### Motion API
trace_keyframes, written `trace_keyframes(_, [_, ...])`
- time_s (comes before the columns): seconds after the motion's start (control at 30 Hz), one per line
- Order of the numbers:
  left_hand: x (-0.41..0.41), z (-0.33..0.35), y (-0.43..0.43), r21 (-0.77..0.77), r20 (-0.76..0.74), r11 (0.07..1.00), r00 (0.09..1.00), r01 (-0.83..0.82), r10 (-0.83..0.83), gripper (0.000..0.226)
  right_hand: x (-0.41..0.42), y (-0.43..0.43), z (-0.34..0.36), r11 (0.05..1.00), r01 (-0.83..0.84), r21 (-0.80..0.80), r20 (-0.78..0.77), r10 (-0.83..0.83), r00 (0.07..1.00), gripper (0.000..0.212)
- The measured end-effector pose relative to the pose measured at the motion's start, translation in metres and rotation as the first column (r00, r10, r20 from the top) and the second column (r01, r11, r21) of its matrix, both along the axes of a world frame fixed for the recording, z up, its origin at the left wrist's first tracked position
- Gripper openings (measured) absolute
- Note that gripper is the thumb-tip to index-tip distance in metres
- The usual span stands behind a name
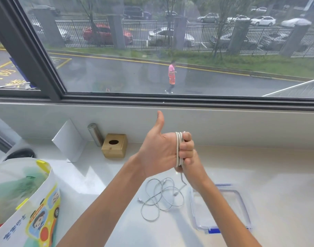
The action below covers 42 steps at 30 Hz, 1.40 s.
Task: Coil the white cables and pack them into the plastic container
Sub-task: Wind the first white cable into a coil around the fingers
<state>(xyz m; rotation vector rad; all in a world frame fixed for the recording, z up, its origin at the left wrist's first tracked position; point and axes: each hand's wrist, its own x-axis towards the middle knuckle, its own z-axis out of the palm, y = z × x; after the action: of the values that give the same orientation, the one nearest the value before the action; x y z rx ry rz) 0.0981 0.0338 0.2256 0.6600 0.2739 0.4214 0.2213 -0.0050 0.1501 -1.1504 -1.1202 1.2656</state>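
Observation:
My left hand point(159, 150) is raised above the counter, thumb up and palm toward me, with a white cable point(178, 148) wound in a few loops around its curled fingers. My right hand point(192, 169) sits just behind and below it, pinching the same cable at the bottom of the loops; a short tail point(183, 180) hangs down. A second white cable point(161, 199) lies in a loose tangle on the counter beneath my hands. The clear plastic container point(242, 200) with blue clips rests to the right of that tangle, partly hidden by my right forearm.
A wooden box point(114, 146) with a round hole, a metal cylinder point(95, 134) and a leaning white card point(68, 139) stand at the back by the window sill. A large printed bag point(24, 202) fills the near left corner.

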Motion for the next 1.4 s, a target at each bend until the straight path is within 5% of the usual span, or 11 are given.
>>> trace_keyframes(0.17, [-0.008,-0.011,0.027,-0.081,-0.010,0.968,0.972,-0.236,0.236,0.081,-0.011,-0.044,-0.030,0.993,-0.096,0.066,0.339,0.068,0.938,0.019])
trace_keyframes(0.33, [-0.006,-0.033,0.028,-0.202,-0.019,0.943,0.964,-0.264,0.266,0.080,0.004,-0.061,-0.008,0.944,-0.306,0.126,0.790,0.091,0.606,0.036])
trace_keyframes(0.47, [0.003,-0.037,0.023,-0.291,0.004,0.912,0.952,-0.291,0.305,0.074,0.009,-0.064,0.017,0.903,-0.386,0.189,0.851,0.046,0.524,0.006])
trace_keyframes(0.57, [0.001,-0.034,0.021,-0.303,0.002,0.907,0.952,-0.292,0.307,0.071,0.009,-0.067,0.031,0.900,-0.361,0.244,0.888,-0.058,0.457,0.005])
trace_keyframes(0.67, [0.001,-0.032,0.016,-0.272,-0.070,0.931,0.970,-0.243,0.232,0.071,0.026,-0.063,0.048,0.849,-0.288,0.443,0.865,-0.319,0.388,0.028])
trace_keyframes(0.8, [0.000,-0.027,0.009,-0.287,-0.086,0.944,0.986,-0.162,0.143,0.070,0.045,-0.055,0.073,0.759,-0.372,0.534,0.845,-0.459,0.274,0.032])
trace_keyframes(1.13, [0.002,-0.021,-0.002,-0.320,-0.067,0.937,0.990,-0.142,0.127,0.065,0.058,-0.060,0.084,0.704,-0.457,0.544,0.839,-0.478,0.261,0.028])
trace_keyframes(1.3, [0.012,-0.020,-0.011,-0.104,-0.157,0.993,0.987,-0.056,0.040,0.078,0.052,-0.050,0.079,0.648,-0.479,0.592,0.806,-0.468,0.362,0.019])
trace_keyframes(1.4, [0.008,-0.014,-0.006,-0.143,-0.172,0.988,0.984,-0.060,0.035,0.076,0.051,-0.044,0.069,0.686,-0.497,0.532,0.834,-0.320,0.450,0.020])
